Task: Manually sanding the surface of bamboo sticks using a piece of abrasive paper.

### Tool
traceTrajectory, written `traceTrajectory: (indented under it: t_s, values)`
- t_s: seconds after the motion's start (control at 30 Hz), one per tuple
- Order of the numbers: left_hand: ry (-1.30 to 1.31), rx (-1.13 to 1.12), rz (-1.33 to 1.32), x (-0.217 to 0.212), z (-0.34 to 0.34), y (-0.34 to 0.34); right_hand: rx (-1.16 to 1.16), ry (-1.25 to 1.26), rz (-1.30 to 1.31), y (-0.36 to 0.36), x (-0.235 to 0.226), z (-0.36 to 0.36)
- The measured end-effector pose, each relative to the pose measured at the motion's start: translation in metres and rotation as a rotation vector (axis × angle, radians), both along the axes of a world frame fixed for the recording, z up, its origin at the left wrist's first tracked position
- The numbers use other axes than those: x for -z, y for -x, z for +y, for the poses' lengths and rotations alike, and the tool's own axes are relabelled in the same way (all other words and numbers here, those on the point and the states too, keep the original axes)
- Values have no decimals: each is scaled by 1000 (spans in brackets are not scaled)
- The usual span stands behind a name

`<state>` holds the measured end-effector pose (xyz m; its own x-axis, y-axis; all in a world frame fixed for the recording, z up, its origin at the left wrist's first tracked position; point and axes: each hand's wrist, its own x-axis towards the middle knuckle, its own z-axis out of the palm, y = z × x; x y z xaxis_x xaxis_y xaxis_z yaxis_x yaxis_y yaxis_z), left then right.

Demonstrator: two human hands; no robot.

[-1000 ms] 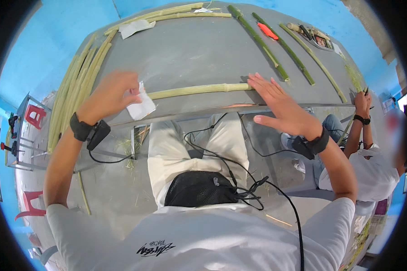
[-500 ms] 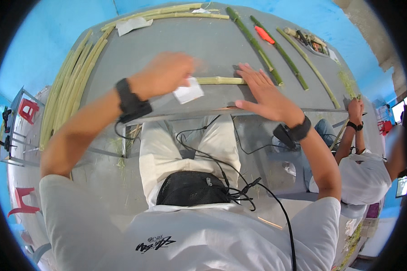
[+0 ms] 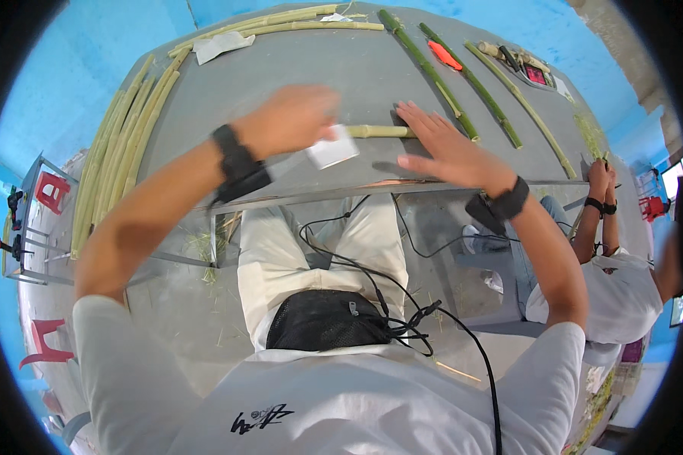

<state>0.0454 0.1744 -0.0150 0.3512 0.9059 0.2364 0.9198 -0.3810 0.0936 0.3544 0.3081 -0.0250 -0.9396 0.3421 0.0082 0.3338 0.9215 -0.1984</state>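
A peeled, pale bamboo stalk (image 3: pixel 381 132) lies crosswise near the table's front edge. My left hand (image 3: pixel 294 120), slightly blurred and closed, grips a white folded sheet (image 3: pixel 332 149) at the stalk's left part. The sheet hangs over the stalk and hides a stretch of it; its exact kind cannot be told. On the right end of the stalk, my right hand (image 3: pixel 451 150) lies flat with its fingers spread, pressing it to the grey table (image 3: pixel 296 61).
Several pale stalks (image 3: pixel 133 129) line the table's left side, more (image 3: pixel 303 26) its far edge. To the right lie green stalks (image 3: pixel 432 72), an orange-handled tool (image 3: pixel 445 56) and a tray (image 3: pixel 537 74). A co-worker (image 3: pixel 607 296) sits at the right; black cables (image 3: pixel 357 267) cross my lap.
My left hand and the white sheet have shifted to the right along the stalk. My right hand stays flat on the stalk's right end.
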Motion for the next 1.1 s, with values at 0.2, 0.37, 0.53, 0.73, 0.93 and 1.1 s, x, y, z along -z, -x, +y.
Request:
traceTrajectory:
  t_s: [0.2,0.37,0.53,0.73,0.93,1.1]
  values:
    - [-16,-33,0,8,10,-7,18,18,-21,10,-9,0]
    - [62,-146,-116,-8,-97,62,-87,-14,-10,-43,-7,-49]
    - [93,-177,-87,-10,-118,81,-74,-33,-2,-52,-2,-52]
    - [-36,-29,-2,6,-5,10,65,-15,-77,5,-3,-1]
    - [53,-54,48,-2,14,-22,48,-14,-16,3,0,-5]
    - [99,-104,-109,-6,-92,55,-80,-110,58,-46,2,-51]
